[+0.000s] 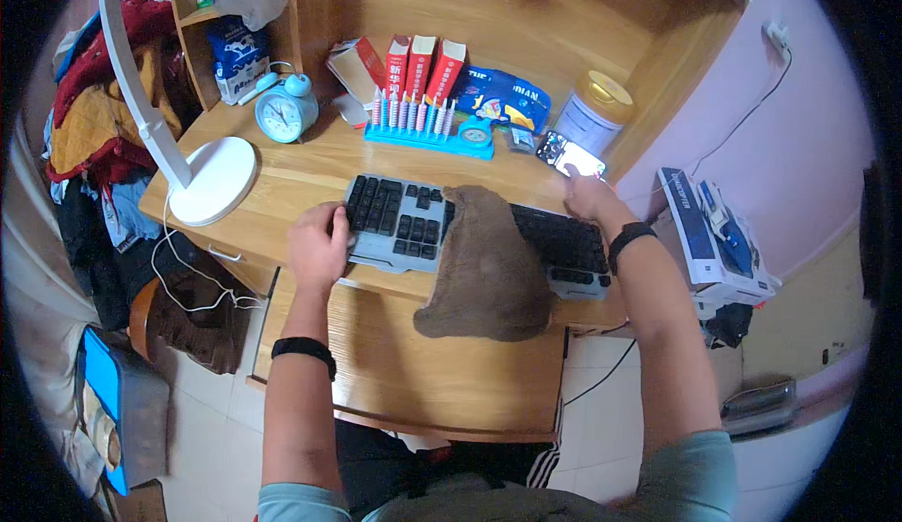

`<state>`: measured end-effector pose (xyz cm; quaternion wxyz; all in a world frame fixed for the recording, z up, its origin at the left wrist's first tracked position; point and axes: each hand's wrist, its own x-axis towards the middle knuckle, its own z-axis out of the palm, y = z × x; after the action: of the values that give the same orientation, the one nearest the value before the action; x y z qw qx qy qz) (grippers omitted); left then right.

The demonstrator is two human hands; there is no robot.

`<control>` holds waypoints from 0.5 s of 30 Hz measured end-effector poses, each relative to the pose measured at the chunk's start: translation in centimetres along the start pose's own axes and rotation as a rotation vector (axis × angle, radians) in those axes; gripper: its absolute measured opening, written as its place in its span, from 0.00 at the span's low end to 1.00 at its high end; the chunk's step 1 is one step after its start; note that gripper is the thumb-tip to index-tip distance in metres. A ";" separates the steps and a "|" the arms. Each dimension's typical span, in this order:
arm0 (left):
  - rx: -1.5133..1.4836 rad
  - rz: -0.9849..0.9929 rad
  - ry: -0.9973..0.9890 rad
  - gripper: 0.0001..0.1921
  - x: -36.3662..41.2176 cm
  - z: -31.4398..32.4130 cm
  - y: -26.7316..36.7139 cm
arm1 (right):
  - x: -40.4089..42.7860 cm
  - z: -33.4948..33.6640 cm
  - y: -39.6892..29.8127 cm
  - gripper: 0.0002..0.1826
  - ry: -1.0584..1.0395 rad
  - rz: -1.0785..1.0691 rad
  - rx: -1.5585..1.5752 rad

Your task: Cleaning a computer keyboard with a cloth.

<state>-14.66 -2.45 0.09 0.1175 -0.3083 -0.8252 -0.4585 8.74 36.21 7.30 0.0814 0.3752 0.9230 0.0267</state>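
Note:
A grey keyboard with black keys (416, 233) lies across the desk, its number pad towards the left. My left hand (317, 243) is at its left end, the thumb along the edge and the other fingers mostly hidden. A brown cloth (490, 275) is draped over the middle of the keyboard and hangs over the desk's front edge. Beyond the keyboard's right end, a finger of my right hand (588, 194) touches the lit screen of a smartphone (572, 155). The phone leans against a tub with a gold lid (595, 110).
A blue counting-bead stand (423, 143), red books (423, 67) and a blue pouch (504, 95) stand at the back. A light-blue alarm clock (285, 113) and white desk lamp (211, 180) are left. A pulled-out wooden tray (394, 374) lies below; a box (719, 240) stands right.

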 end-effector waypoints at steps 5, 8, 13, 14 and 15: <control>0.018 -0.001 0.006 0.13 -0.1 -0.3 0.5 | 1.3 -0.8 0.1 0.45 -0.022 0.048 0.023; 0.030 0.018 0.017 0.14 0.0 0.0 -0.2 | 2.0 -1.2 0.0 0.45 -0.046 0.054 0.024; 0.050 -0.008 0.001 0.14 0.0 0.0 0.5 | 2.9 -0.1 0.9 0.45 0.022 0.026 -0.018; 0.060 -0.020 -0.009 0.14 0.0 -0.1 0.6 | 2.8 -0.3 0.6 0.45 0.025 0.031 -0.027; 0.062 -0.021 -0.009 0.14 0.0 -0.2 0.6 | 2.7 -0.5 0.4 0.45 0.024 0.029 -0.025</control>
<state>-14.26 -2.38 0.60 0.1182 -0.2978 -0.8428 -0.4325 7.00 38.35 7.50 0.0746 0.3871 0.9179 0.0442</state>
